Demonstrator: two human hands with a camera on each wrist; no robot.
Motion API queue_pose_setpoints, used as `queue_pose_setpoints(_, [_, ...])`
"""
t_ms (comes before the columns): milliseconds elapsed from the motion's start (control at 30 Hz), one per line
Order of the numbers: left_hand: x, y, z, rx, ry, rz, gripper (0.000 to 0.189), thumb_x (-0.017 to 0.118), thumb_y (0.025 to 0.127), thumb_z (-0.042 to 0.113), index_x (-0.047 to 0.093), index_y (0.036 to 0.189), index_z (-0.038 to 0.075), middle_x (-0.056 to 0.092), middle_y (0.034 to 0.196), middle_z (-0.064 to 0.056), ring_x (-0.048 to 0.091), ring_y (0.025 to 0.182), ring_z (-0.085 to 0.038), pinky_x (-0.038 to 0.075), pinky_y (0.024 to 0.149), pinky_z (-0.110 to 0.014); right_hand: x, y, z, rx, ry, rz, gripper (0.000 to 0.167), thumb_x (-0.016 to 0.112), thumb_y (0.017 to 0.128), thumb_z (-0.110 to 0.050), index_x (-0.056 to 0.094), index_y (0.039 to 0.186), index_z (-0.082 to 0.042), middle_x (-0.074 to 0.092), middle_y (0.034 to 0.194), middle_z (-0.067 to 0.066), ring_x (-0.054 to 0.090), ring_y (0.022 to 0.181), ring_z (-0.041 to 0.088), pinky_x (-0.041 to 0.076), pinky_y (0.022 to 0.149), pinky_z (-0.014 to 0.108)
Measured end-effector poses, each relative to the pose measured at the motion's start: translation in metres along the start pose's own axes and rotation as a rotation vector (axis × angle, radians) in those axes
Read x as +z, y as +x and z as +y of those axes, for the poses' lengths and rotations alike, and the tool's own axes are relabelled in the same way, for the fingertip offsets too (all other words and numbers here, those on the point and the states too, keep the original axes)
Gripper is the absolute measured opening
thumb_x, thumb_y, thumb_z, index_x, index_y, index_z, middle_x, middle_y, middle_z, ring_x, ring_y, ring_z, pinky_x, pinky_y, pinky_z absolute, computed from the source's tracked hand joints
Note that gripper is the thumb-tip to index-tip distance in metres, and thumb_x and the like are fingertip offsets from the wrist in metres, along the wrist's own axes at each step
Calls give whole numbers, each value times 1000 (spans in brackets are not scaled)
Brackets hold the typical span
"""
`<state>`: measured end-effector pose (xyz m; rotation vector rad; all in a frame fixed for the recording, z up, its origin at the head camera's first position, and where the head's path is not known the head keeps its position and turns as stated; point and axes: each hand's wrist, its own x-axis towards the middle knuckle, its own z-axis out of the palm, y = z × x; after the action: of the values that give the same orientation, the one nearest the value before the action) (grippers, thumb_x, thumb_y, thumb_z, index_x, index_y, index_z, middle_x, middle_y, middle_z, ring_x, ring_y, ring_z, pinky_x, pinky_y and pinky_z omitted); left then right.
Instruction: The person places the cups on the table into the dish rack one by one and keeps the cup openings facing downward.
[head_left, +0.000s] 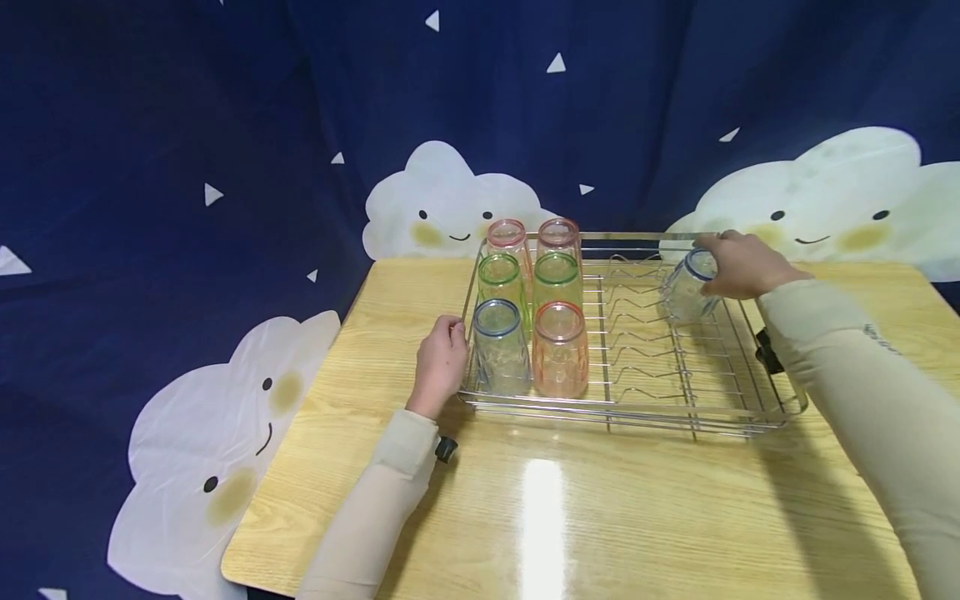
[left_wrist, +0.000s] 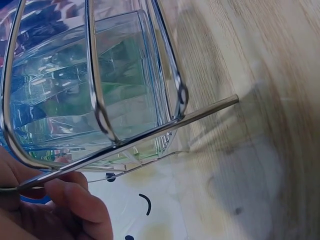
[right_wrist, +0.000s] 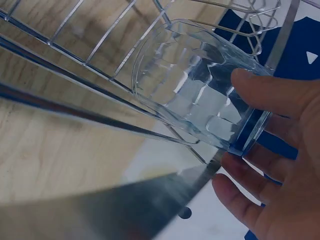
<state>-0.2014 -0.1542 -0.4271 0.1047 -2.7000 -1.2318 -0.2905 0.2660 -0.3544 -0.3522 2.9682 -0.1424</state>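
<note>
Near the back right corner of the wire dish rack [head_left: 645, 408], my right hand [head_left: 750, 265] holds a clear glass with a blue ring [head_left: 684, 293]. That glass is bottom up and tilted; in the right wrist view my thumb and fingers [right_wrist: 255, 172] pinch its blue base, its open mouth toward the rack's wires. On the rack's left side, my left hand [head_left: 441, 358] grips the metal edge, fingers curled round the rod [left_wrist: 145, 134] in the left wrist view. Beside it stands an upside-down blue-ringed glass [head_left: 501, 354], with an orange-red one [head_left: 560, 358] to its right.
Behind those two stand green-ringed glasses [head_left: 556, 283] and pink-ringed glasses [head_left: 507, 237], all bottom up. Wavy wire dividers [head_left: 637, 337] run along the rack's middle. The rack stands on a wooden table [head_left: 480, 517] before a dark blue curtain [head_left: 480, 92] with white clouds.
</note>
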Motion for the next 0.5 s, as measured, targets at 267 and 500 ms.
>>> queue_pose_setpoints(267, [1, -1, -1, 7, -2, -6, 37, 38, 107, 26, 58, 127, 2, 68, 90, -12, 63, 78, -27, 52, 77, -44, 6, 2, 1, 16, 36, 34, 82, 70, 82, -18, 30, 147, 12, 40, 142, 41, 45, 119, 63, 44, 94, 69])
queue_pose_setpoints(500, [0, 0, -2, 3, -12, -11, 38, 37, 107, 25, 57, 129, 1, 67, 89, -11, 61, 73, -24, 52, 74, -41, 7, -1, 0, 27, 52, 3, 82, 67, 85, -18, 26, 149, 12, 27, 150, 41, 36, 125, 65, 38, 100, 72])
